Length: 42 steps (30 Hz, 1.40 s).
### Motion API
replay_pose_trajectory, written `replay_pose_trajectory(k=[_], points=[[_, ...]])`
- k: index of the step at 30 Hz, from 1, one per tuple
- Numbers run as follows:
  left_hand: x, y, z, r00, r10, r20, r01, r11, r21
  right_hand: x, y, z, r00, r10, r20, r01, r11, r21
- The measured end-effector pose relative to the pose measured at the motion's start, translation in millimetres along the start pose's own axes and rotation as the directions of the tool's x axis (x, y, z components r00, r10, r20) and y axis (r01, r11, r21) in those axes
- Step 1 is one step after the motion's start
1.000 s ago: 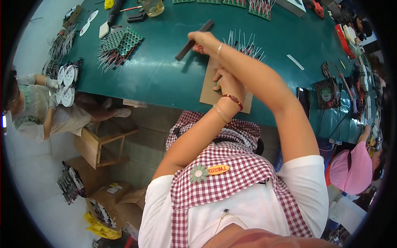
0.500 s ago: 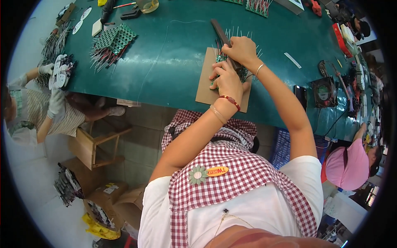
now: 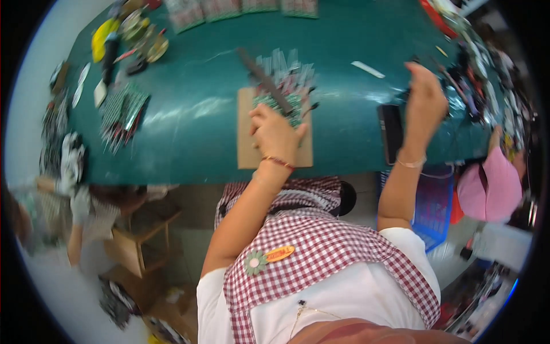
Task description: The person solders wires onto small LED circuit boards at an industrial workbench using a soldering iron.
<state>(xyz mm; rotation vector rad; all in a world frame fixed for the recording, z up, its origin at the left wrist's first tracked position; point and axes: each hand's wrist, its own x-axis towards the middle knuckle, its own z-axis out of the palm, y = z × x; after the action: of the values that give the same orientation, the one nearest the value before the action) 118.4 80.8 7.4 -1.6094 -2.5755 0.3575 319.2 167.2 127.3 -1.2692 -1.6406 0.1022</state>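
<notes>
My left hand rests on the near part of a green circuit board panel, its fingers bent over it and the thumb apart at the right. Thin wires stick out from the panel's far side. Under the panel lies a brown cardboard sheet. A dark flat bar slants across the panel and wires, its near end close to my left fingers. My right hand is off to the right, away from the panel, near a black phone-like slab. Motion smears its fingers; whether they hold anything is unclear.
A white strip lies on the green table. Wired green boards are at left, more bundles at the far edge. Cables and parts crowd the right. A gloved co-worker sits left, a person in pink right.
My right hand has let go of the dark bar and moved right, toward the table's right side. My left hand stays on the panel. The whole view has shifted and blurred.
</notes>
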Motion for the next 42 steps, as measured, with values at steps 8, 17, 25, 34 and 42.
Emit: replay_pose_trajectory(k=[8,17,25,34,42], points=[[-10.5,-6.6,4.7,0.994,0.024,-0.105,-0.022,1.0,0.018,-24.3,212.6,-148.3,0.823,0.567,-0.036,-0.557,0.818,0.145],[-2.9,3.7,-5.6,0.997,0.04,-0.069,-0.048,0.991,-0.125,93.6,353.3,-84.0,0.7,0.6,0.388,-0.655,0.321,0.684],[-13.0,-7.6,7.8,0.983,-0.005,-0.185,-0.014,0.995,-0.102,24.2,153.7,-108.8,0.982,0.137,-0.129,-0.068,0.897,0.436],[-3.2,-8.6,5.7,0.989,0.063,-0.13,-0.08,0.988,-0.133,-88.4,9.0,69.7,0.852,-0.279,0.442,0.242,0.96,0.141],[-2.3,-0.4,26.2,0.977,-0.053,-0.205,0.041,0.997,-0.061,-103.0,-10.7,112.1,0.751,-0.295,0.591,0.233,0.955,0.182]])
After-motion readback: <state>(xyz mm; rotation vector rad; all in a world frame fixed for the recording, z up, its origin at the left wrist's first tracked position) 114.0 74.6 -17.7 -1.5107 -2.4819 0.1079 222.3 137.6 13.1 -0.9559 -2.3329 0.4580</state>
